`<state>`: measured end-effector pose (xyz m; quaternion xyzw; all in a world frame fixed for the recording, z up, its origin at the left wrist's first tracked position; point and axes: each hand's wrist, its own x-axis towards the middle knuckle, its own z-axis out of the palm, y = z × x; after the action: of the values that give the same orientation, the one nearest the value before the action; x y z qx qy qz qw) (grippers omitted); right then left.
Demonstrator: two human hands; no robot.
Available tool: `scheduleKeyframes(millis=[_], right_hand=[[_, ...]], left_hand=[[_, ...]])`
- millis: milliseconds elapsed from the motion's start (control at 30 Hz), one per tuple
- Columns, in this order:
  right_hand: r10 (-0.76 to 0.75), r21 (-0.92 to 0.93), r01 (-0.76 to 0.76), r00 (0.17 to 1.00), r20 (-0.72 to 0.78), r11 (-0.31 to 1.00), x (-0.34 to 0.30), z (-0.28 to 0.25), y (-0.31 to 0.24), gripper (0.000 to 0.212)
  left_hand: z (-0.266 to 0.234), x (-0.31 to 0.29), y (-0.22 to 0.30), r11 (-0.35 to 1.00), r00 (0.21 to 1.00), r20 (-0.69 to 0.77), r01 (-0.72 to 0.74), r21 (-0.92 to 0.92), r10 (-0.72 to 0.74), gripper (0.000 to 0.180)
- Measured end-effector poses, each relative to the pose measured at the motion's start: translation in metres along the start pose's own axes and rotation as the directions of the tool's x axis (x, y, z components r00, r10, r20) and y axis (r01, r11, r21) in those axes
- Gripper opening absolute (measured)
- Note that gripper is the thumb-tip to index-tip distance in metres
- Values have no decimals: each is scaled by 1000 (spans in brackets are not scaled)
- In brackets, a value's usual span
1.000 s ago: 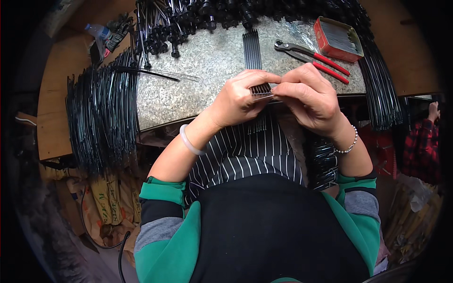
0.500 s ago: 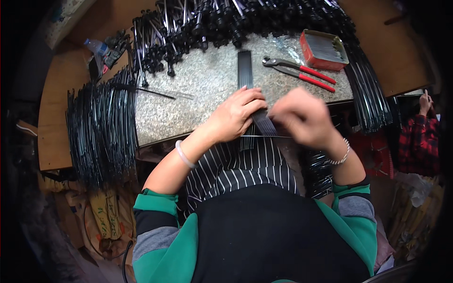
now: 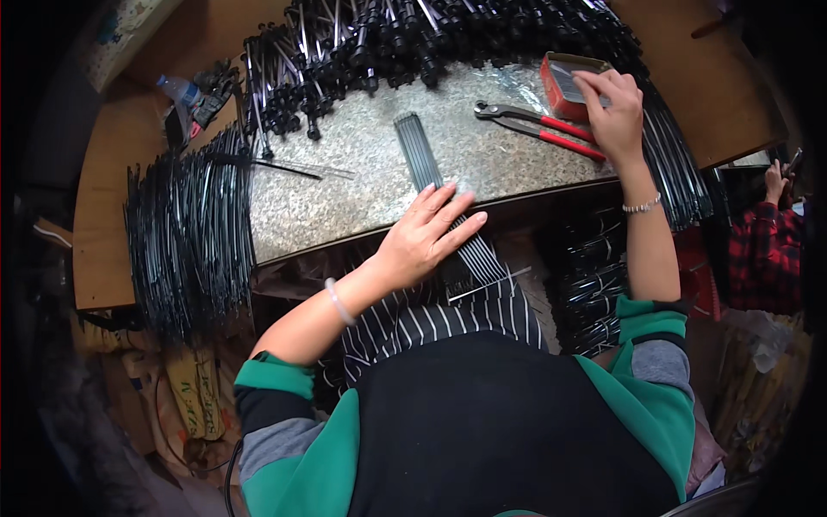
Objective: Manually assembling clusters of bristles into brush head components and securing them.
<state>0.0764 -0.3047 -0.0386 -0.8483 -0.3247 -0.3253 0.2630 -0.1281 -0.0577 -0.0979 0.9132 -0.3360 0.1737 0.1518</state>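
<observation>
My left hand point(image 3: 428, 233) lies flat with fingers stretched over a flat row of thin black rods point(image 3: 417, 151), pressing them against the front edge of the worktop. The near ends of the rods hang over my striped apron, where a thin wire point(image 3: 478, 289) crosses them. My right hand point(image 3: 613, 108) is at a red box point(image 3: 558, 93) at the back right, its fingers drawn together over the thin grey pieces inside. What the fingertips hold, if anything, is too small to make out. Pincers with red handles point(image 3: 564, 145) lie just left of that hand.
Many black rods with knobbed ends point(image 3: 370, 52) are heaped along the back. A thick bundle of black rods point(image 3: 185, 241) hangs over the left edge, another point(image 3: 676, 185) on the right. A plastic bottle point(image 3: 177, 88) stands far left. Another person's checked sleeve point(image 3: 762, 250) shows far right.
My right hand has gone from the rods to the red box. My left hand has flattened, and the rods have slid toward me and tilted, their far end to the left.
</observation>
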Motion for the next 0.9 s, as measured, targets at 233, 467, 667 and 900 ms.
scheduleKeyframes(millis=[233,467,667,900], right_hand=[[-202,253,170,973,109,953,-81,9,-89,16],[-171,205,144,978,119,968,-115,31,-103,23],[-139,196,118,985,97,973,-118,37,-108,22],[-137,196,119,988,78,973,-117,38,-111,27]], left_hand=[[-33,-12,35,848,960,-279,-147,-509,-1,68],[-66,-44,30,852,999,-40,-43,-522,26,54],[-62,-57,23,889,1000,16,8,-459,-1,64],[-63,-63,14,893,1000,26,-3,-450,16,56]])
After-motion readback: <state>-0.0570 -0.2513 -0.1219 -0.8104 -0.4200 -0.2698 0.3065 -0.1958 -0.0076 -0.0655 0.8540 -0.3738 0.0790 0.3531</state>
